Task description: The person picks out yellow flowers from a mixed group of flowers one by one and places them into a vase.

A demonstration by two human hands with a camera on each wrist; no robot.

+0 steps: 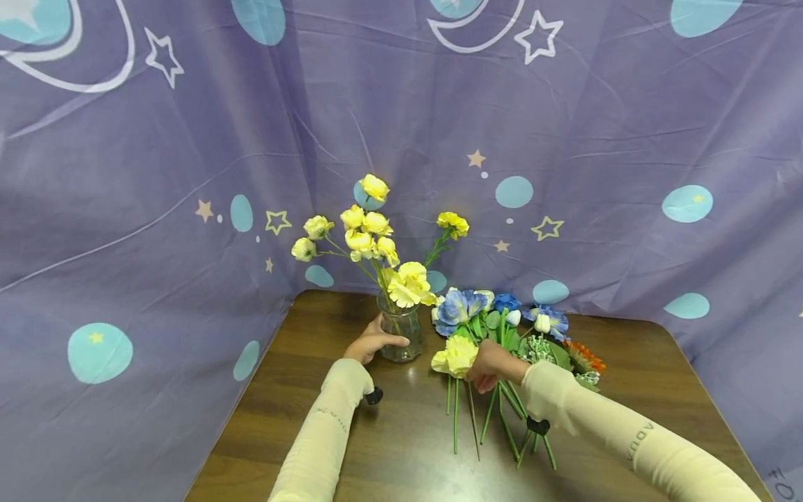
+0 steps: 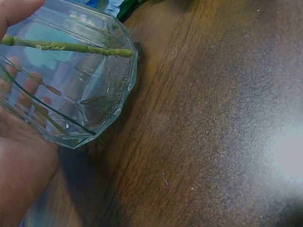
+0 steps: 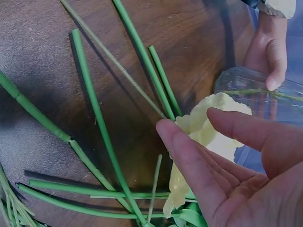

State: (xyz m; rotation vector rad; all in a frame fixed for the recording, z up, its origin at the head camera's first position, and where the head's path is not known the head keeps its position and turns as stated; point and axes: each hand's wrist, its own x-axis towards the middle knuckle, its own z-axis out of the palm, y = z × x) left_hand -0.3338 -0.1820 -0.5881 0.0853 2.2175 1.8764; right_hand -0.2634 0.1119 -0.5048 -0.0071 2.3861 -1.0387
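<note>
My left hand (image 1: 374, 341) grips a clear glass vase (image 1: 412, 335), thumb across its front and fingers behind it. Yellow flowers (image 1: 370, 233) stand in the vase, and their stems (image 2: 71, 46) show through the glass in the left wrist view. Beside a loose yellow flower (image 1: 454, 357) is my right hand (image 1: 495, 364), fingers extended and thumb held apart from them. In the right wrist view the yellow bloom (image 3: 215, 120) shows behind the gap between thumb and fingers, and a thin stem (image 3: 118, 66) runs up to the fingertips.
A pile of loose flowers lies right of the vase: blue blooms (image 1: 461, 310), white buds (image 1: 542, 323), an orange flower (image 1: 586, 357) and green stems (image 1: 489, 415) pointing toward me. Purple patterned cloth (image 1: 627, 139) hangs behind and beside the wooden table (image 1: 282, 418).
</note>
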